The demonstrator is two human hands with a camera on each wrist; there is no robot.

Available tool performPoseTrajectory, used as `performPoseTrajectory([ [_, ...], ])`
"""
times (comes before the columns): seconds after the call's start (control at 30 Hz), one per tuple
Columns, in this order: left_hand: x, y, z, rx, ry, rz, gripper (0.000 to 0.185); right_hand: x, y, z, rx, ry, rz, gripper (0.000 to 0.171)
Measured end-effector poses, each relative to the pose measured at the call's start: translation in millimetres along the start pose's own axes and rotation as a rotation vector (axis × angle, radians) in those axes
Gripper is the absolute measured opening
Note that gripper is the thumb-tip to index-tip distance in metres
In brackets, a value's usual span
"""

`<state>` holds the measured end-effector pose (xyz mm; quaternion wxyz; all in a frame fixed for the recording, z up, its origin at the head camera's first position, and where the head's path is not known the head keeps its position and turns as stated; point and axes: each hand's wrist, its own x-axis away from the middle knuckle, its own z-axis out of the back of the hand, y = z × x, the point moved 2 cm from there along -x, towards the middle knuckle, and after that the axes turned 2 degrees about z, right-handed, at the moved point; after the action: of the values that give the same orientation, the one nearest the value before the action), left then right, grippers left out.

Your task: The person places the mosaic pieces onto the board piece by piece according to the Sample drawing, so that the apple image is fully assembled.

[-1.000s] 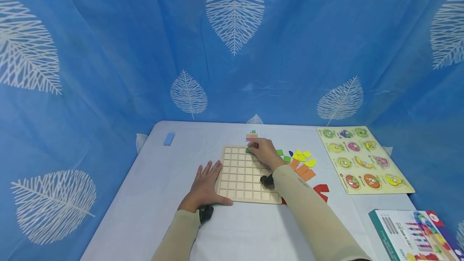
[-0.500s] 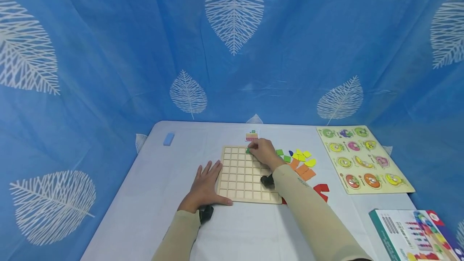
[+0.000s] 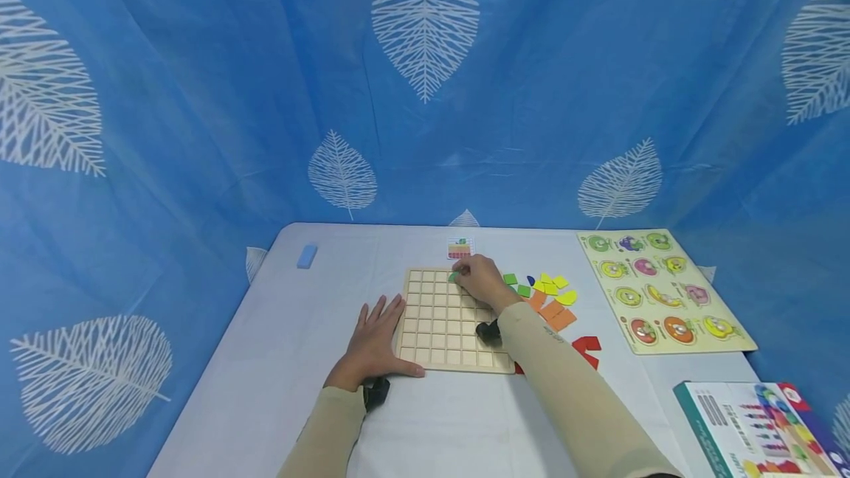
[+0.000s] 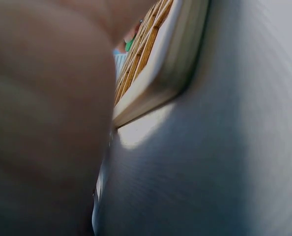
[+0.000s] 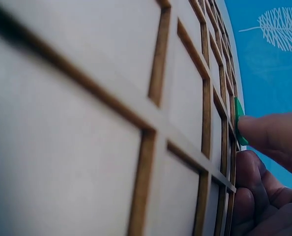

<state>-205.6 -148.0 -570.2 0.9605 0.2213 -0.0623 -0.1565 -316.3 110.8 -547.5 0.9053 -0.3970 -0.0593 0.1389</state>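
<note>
A square wooden board (image 3: pixel 435 323) with a grid of shallow cells lies on the white table. My left hand (image 3: pixel 375 341) has its fingers spread and rests along the board's left edge, thumb by the near left corner. In the left wrist view that hand blocks much of the picture beside the board's corner (image 4: pixel 156 93). Over the far rows, my right hand (image 3: pixel 481 280) pinches a small green piece (image 5: pixel 240 122) at the board. The green piece (image 3: pixel 454 276) is partly covered by the fingertips, and its full outline cannot be seen.
Behind the board lies a small picture card (image 3: pixel 460 248). Loose green (image 3: pixel 524 291), yellow (image 3: pixel 567 298), orange (image 3: pixel 558 316) and red (image 3: pixel 587 349) pieces lie to the right. Farther right are a fruit puzzle board (image 3: pixel 664 293) and a box (image 3: pixel 750 426). A blue block (image 3: pixel 307 256) sits at left.
The green piece at my right fingertips looks lighter and slightly tilted compared with before. Both hands stay in nearly the same place, and the head view has shifted a little.
</note>
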Motion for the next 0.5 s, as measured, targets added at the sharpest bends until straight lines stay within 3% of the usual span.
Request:
performPoseTrajectory([
  [0.5,0.7,-1.1,-1.8,0.001,0.005,0.002,0.145,2.2,-1.1,0.6,0.018,-0.005,0.017,0.019],
])
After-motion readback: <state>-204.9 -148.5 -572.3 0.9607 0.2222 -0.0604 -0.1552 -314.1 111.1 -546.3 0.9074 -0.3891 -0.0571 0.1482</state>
